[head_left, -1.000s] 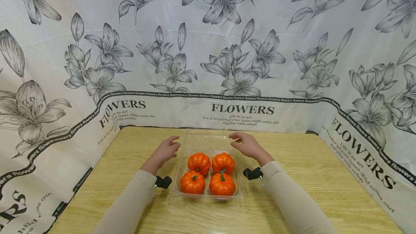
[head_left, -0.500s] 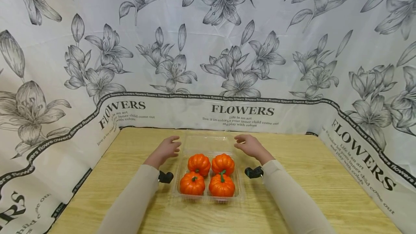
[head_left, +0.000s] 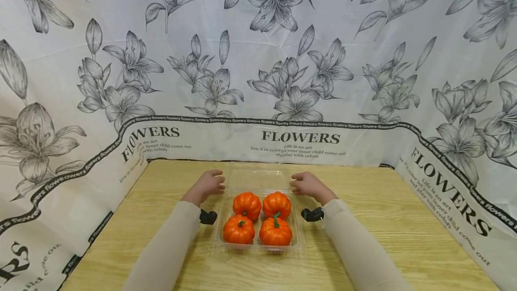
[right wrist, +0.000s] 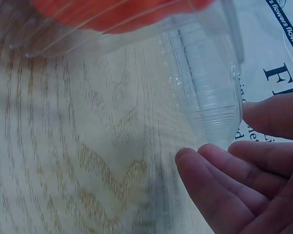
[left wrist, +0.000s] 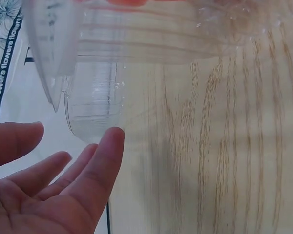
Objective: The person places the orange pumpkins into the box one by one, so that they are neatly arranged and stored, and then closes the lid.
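Note:
A clear plastic clamshell container (head_left: 258, 246) lies on the table, holding several small orange pumpkins with green stems, such as the front-left pumpkin (head_left: 238, 229). Its clear lid (head_left: 258, 178) is folded back toward the wall. My left hand (head_left: 210, 183) is beside the lid's left edge, fingers loosely bent and nothing between them. On the lid's right, my right hand (head_left: 308, 184) has a similar loose bend. In the right wrist view the thumb (right wrist: 273, 116) and fingertips overlap the lid's edge; I cannot tell whether they touch it. The left wrist view shows the left fingers near the lid (left wrist: 95, 105).
The light wooden table (head_left: 383, 237) extends to both sides. White cloth (head_left: 202, 140) printed with flowers and lettering walls it at the back and sides. Black wrist cameras, the left camera (head_left: 208, 217) and the right camera (head_left: 313, 214), hang close to the container's sides.
My right hand has shifted slightly right, off the lid's corner in the head view. My left wrist has moved slightly inward. The container and pumpkins keep their places.

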### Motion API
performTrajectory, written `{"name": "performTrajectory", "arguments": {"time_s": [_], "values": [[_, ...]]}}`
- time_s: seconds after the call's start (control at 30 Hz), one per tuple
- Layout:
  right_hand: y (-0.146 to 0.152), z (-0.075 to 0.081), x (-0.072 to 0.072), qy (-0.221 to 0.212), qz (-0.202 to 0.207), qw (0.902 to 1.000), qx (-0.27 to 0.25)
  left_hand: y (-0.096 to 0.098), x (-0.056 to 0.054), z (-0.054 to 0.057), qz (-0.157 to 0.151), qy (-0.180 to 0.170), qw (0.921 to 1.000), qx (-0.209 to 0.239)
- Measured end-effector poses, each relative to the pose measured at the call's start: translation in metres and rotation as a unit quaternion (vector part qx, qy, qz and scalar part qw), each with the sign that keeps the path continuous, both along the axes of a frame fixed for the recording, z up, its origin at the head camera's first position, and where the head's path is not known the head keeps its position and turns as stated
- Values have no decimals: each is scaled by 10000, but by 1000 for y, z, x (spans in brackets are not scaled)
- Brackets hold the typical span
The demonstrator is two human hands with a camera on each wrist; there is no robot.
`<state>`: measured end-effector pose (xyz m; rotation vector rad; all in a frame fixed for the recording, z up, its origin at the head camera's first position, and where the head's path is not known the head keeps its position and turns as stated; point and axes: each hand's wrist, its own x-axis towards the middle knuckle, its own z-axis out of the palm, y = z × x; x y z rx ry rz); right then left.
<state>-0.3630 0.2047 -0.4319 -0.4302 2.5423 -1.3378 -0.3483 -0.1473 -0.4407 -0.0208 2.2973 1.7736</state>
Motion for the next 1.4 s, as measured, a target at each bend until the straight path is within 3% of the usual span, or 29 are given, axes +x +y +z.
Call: {"name": "performTrajectory", "arguments": {"time_s": [0.27, 0.83, 1.23, 1.4], "values": [[-4, -7, -8, -420, -387, 9979, -294, 4, 0, 1, 15, 25, 10000, 29], [-1, 2, -13, -303, -408, 9963, -689, 6, -4, 6, -141, 469, 9986, 185], [-1, 14, -17, -97, -696, 9952, -678, 14, -10, 13, 416, 939, 9936, -474], [-1, 18, -17, -16, -744, 9955, -589, 16, -14, 15, 459, 1110, 9898, -761]]}}
